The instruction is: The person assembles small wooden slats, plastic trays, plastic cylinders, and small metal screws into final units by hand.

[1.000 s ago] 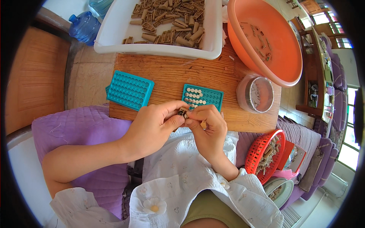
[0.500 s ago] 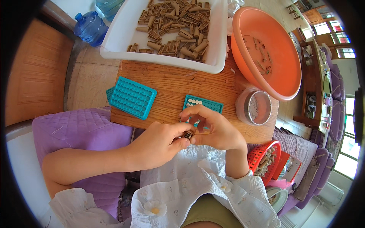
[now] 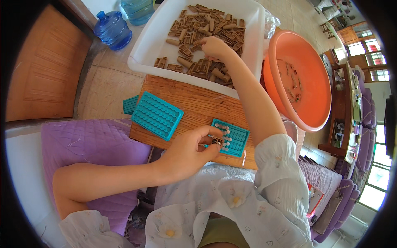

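Near the front edge of the table my left hand point(image 3: 188, 151) pinches a small part point(image 3: 216, 141), brown with dark and shiny metal bits, between thumb and fingers. Right beside it lies a teal tray with rows of round holes point(image 3: 237, 140); small white round pieces point(image 3: 225, 134) fill some of them. My right hand point(image 3: 216, 47) is stretched far forward into a white plastic tub point(image 3: 149, 62). Its fingers are curled down among a heap of brown plastic half-shell parts point(image 3: 188, 39); whatever they grip is hidden.
Another teal tray point(image 3: 157, 115) lies on the left of the wooden table point(image 3: 198, 103), with a further teal piece point(image 3: 130, 105) behind it. An orange basin point(image 3: 308, 74) holding a few small parts stands right of the tub. Blue water bottles point(image 3: 112, 31) are at the back left.
My right hand has left my left hand and reached forward into the tub. The left hand still holds the small part, now beside the tray. The view has shifted.
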Action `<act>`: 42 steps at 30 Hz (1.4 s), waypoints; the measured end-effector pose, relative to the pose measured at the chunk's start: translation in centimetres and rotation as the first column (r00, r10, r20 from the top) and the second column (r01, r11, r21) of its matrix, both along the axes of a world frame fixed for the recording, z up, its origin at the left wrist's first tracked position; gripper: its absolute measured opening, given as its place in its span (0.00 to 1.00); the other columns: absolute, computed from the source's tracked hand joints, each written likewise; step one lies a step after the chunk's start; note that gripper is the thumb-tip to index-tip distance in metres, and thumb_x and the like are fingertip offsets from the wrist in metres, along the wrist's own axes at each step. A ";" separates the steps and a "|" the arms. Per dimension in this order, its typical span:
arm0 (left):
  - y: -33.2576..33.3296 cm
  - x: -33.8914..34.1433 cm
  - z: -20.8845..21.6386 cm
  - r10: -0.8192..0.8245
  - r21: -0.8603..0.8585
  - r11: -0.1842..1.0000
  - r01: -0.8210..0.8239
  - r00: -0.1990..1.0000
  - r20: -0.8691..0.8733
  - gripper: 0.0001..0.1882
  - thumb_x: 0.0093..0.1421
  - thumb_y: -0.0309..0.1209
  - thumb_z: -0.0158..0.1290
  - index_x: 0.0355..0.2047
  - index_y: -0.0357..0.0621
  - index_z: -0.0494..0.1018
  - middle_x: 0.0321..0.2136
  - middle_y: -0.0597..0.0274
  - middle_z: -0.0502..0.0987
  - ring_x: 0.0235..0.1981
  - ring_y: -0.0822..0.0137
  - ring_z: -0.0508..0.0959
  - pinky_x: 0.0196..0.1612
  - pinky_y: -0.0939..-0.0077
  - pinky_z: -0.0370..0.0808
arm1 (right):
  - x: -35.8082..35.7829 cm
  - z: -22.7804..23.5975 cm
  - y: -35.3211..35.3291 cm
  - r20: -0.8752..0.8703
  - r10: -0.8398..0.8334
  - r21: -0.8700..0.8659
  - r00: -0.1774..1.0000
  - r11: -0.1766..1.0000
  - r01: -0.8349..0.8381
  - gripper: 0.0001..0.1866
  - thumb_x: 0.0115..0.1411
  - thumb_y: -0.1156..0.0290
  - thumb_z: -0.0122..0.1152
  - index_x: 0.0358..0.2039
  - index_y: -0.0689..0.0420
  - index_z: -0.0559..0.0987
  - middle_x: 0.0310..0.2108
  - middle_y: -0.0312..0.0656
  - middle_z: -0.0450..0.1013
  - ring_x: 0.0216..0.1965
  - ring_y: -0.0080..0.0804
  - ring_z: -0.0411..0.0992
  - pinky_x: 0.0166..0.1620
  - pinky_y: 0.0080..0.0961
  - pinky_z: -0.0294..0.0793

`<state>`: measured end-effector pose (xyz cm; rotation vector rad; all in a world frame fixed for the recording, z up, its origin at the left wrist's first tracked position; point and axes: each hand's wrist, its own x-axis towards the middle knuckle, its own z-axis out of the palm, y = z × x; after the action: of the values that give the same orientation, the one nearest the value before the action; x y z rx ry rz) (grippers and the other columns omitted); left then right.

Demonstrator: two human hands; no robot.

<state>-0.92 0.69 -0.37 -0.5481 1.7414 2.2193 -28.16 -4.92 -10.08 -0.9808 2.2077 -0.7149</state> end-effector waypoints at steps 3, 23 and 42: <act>-0.3 0.2 0.2 0.111 0.020 0.994 -0.111 0.994 -0.007 0.12 0.55 0.26 0.46 0.40 0.35 0.66 0.27 0.57 0.72 0.30 0.72 0.73 0.33 0.80 0.69 | -0.8 -2.3 -2.9 -0.083 0.073 0.335 0.994 0.941 -0.041 0.13 0.46 0.75 0.43 0.26 0.61 0.77 0.27 0.47 0.73 0.26 0.34 0.72 0.30 0.28 0.71; -1.1 -0.9 1.0 0.209 -0.119 0.964 -0.237 0.956 -0.208 0.13 0.59 0.25 0.42 0.44 0.36 0.65 0.34 0.67 0.70 0.31 0.81 0.66 0.35 0.87 0.65 | 12.1 9.1 16.7 0.502 -0.151 -0.555 0.852 0.699 0.451 0.10 0.53 0.77 0.51 0.37 0.63 0.67 0.35 0.41 0.70 0.35 0.24 0.70 0.36 0.14 0.67; -0.3 -0.6 1.3 0.143 -0.082 0.976 -0.200 0.882 -0.449 0.15 0.56 0.24 0.48 0.44 0.37 0.64 0.36 0.62 0.72 0.40 0.73 0.71 0.44 0.81 0.68 | 23.7 6.1 16.3 0.742 -0.173 -0.615 0.648 0.211 0.760 0.11 0.55 0.75 0.52 0.40 0.62 0.68 0.37 0.37 0.65 0.39 0.21 0.66 0.43 0.17 0.65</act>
<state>-1.47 0.35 0.95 -0.2378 2.1392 2.5199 -4.46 11.40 -4.02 -0.2726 1.4193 -2.4150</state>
